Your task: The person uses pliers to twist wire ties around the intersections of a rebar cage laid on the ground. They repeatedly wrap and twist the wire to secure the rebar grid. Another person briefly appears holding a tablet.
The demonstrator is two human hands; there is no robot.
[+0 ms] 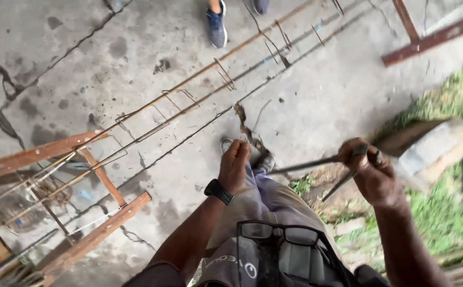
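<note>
Desk: Hands first, please. What is each one doing?

Photographer: Left hand (234, 165), with a black wristwatch (219, 192) on the wrist, is clenched around a bundle of thin rusty tie wire (248, 133), whose frayed end sticks up above the fist. Right hand (372, 172) is closed on a dark metal tool with two long handles (316, 169), which run leftward and down toward the person's knee.

Desk: Where is the wire in the frame?

Photographer: Near the centre, held over the person's grey trousers (274, 199) and just above a grey shoe (227, 144). It is well apart from the tool hand.

Desk: And the surroundings?

Photographer: Cracked, stained concrete floor (109, 58). A long rebar cage (189, 103) with square stirrups runs diagonally from lower left to the top, resting on a rusty trestle (101, 175) at the left. A second person's blue shoe (216, 25) shows at the top edge beside the cage. A concrete block (433, 149) lies on grass (454, 212) at the right, just behind the right hand. Black-framed glasses (284, 234) hang at the wearer's chest.
</note>
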